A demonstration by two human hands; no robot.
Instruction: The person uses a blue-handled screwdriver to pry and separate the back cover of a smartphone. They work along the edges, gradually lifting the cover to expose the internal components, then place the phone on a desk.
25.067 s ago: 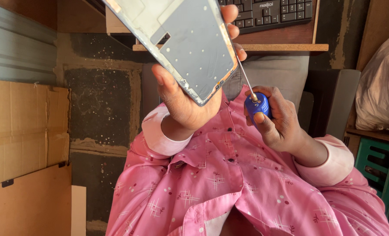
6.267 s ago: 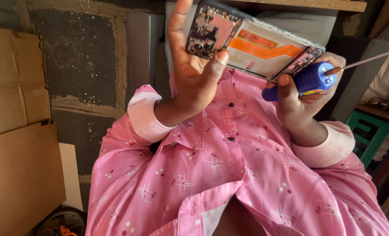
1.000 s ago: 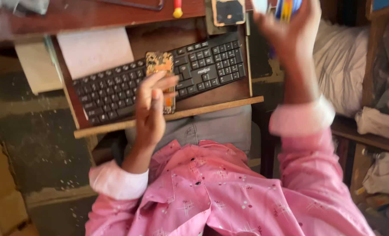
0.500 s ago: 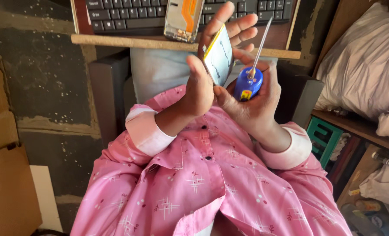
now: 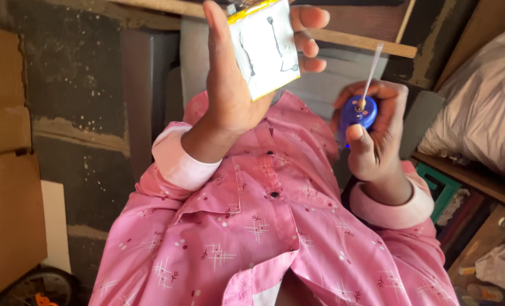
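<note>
Gripping: left hand (image 5: 238,85) is clamped on a flat white rectangular pack (image 5: 264,48), thumb along its left edge, fingers (image 5: 309,39) wrapped behind and showing past its right edge. Pack sits at top centre of view, held above the chest, broad white face toward the camera with dark scribble-like marks on it and a yellow strip along the upper edge. Its top end is cut off by the frame, so its long axis can't be called; lower edge slopes up to the right, lower corner pointing down toward the shirt. Right hand (image 5: 374,141) is closed around the blue round handle of a screwdriver (image 5: 359,107), thumb pressed on the handle's near side. Thin pale shaft runs up and slightly right from the handle, tip pointing toward the wooden shelf edge (image 5: 360,41). Pack and screwdriver are near each other, not touching. Both sit over the pink patterned shirt (image 5: 252,226). Cardboard (image 5: 6,170) at left, white pillow (image 5: 482,107) at right.
</note>
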